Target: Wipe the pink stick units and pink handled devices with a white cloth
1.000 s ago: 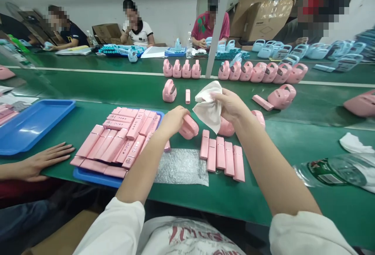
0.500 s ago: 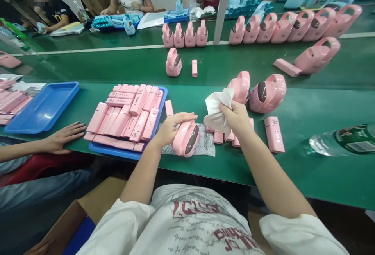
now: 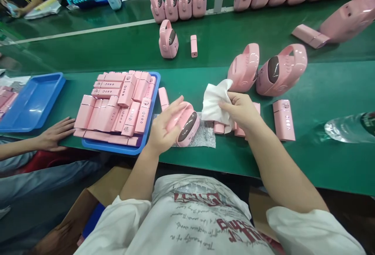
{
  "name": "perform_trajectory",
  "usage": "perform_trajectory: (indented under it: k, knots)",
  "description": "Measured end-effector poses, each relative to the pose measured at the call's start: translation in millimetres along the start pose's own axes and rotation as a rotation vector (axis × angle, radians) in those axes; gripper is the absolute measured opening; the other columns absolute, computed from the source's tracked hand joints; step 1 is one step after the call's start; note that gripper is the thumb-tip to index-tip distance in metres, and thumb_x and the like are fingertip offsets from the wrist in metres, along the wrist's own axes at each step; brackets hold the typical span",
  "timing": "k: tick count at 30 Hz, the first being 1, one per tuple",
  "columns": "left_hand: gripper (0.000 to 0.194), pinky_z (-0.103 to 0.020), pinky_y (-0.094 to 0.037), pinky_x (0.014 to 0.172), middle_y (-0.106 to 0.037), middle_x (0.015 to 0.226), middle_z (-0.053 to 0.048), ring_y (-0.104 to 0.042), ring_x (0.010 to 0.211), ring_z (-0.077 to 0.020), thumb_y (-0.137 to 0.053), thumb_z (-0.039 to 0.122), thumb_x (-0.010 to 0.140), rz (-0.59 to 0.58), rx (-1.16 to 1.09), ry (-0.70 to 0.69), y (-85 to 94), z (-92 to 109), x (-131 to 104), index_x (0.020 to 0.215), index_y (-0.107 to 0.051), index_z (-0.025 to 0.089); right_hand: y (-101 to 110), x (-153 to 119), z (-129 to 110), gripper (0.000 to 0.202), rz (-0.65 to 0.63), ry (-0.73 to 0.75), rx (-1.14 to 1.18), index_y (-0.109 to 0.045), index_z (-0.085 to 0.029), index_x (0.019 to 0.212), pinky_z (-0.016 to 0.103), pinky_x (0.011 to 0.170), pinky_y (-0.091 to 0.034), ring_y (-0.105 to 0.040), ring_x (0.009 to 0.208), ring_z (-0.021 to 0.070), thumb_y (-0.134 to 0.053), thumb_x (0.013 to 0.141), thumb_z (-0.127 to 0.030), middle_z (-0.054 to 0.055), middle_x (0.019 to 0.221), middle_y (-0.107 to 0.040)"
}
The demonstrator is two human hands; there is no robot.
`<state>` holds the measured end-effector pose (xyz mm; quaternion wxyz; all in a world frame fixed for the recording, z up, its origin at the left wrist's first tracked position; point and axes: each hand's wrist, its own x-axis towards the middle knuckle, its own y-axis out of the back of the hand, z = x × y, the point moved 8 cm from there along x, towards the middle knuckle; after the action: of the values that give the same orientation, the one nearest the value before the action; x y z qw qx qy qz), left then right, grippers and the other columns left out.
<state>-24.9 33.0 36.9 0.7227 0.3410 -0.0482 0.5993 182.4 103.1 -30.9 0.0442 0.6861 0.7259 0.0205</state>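
My left hand (image 3: 163,130) is wrapped round the side of a pink device with a carry handle and a dark oval window (image 3: 188,129), its window facing right. It is held over a sheet of bubble wrap (image 3: 207,134). In my right hand (image 3: 243,111), pinched between thumb and fingers, is a crumpled white cloth or tissue (image 3: 215,100); which of the two I cannot tell. The cloth hangs just right of the device, apart from it. Partly hidden under the cloth and right hand lie several small pink blocks (image 3: 219,127).
Left of my hands, a blue tray (image 3: 156,90) is heaped with pink blocks. Two pink handled devices (image 3: 281,70) stand behind my right hand. A pink block (image 3: 283,120) and a plastic bottle (image 3: 345,128) lie to the right. Another person's hand (image 3: 57,133) rests at the table edge.
The view has tipped downward. My left hand has shifted its hold on the pink device, with thumb and fingers now round its side. The right hand still holds the white cloth.
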Motion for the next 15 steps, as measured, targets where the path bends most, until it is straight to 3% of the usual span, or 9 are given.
perform_trajectory:
  k: [3,6,8,11,13,15]
  knots:
    - [0.048,-0.04,-0.047,0.104,-0.059,0.132,-0.007,-0.057,0.121,-0.022,-0.047,0.008,0.085,0.122,0.05,0.001,8.3,-11.0,8.2,0.129,-0.056,0.022,1.9,-4.7,-11.5,0.011,0.137,0.141,-0.026,-0.064,-0.017,0.072,0.025,0.054,-0.039,-0.05,0.059,0.0134,-0.057,0.075,-0.024,-0.002,0.062,-0.054]
    - [0.049,-0.041,-0.046,0.106,-0.057,0.134,-0.007,-0.054,0.124,-0.0234,-0.049,0.012,0.087,0.059,-0.027,-0.032,-0.3,-14.5,13.4,0.134,-0.05,0.024,-5.3,-17.8,-26.3,0.015,0.277,0.348,-0.207,-0.063,-0.019,0.076,0.027,0.055,-0.043,-0.051,0.059,0.0151,-0.051,0.083,-0.025,-0.001,0.062,-0.056]
    - [0.051,-0.043,-0.043,0.109,-0.056,0.135,-0.007,-0.052,0.126,-0.0252,-0.052,0.017,0.088,0.026,-0.114,-0.062,-6.5,-13.2,12.8,0.137,-0.047,0.024,-23.2,-28.3,-34.2,0.019,0.243,0.501,-0.343,-0.065,-0.019,0.083,0.03,0.06,-0.049,-0.058,0.065,0.0179,-0.047,0.086,-0.022,0.002,0.068,-0.062]
    - [0.052,-0.042,-0.041,0.11,-0.055,0.137,-0.007,-0.051,0.127,-0.0261,-0.056,0.021,0.087,0.025,-0.176,-0.054,-9.6,-12.5,8.8,0.138,-0.046,0.025,-49.9,-41.3,-37.5,0.034,0.084,0.651,-0.453,-0.064,-0.018,0.113,0.035,0.083,-0.055,-0.065,0.097,0.0226,-0.04,0.089,-0.016,0.008,0.106,-0.07]
    - [0.051,-0.039,-0.041,0.11,-0.055,0.138,-0.006,-0.052,0.127,-0.0255,-0.058,0.023,0.087,-0.017,-0.182,-0.007,-12.3,-14.4,6.4,0.137,-0.049,0.025,-52.5,-45.7,-38.2,0.045,0.047,0.686,-0.474,-0.054,-0.022,0.131,0.038,0.097,-0.051,-0.059,0.117,0.0229,-0.037,0.091,-0.014,0.006,0.129,-0.061]
    - [0.048,-0.037,-0.041,0.109,-0.056,0.137,-0.006,-0.052,0.126,-0.0251,-0.059,0.026,0.087,-0.055,-0.197,0.055,-14.1,-18.4,4.5,0.134,-0.052,0.024,-43.6,-48.1,-41.8,0.05,0.104,0.714,-0.478,-0.049,-0.026,0.138,0.039,0.103,-0.048,-0.055,0.123,0.0231,-0.036,0.092,-0.012,0.003,0.136,-0.056]
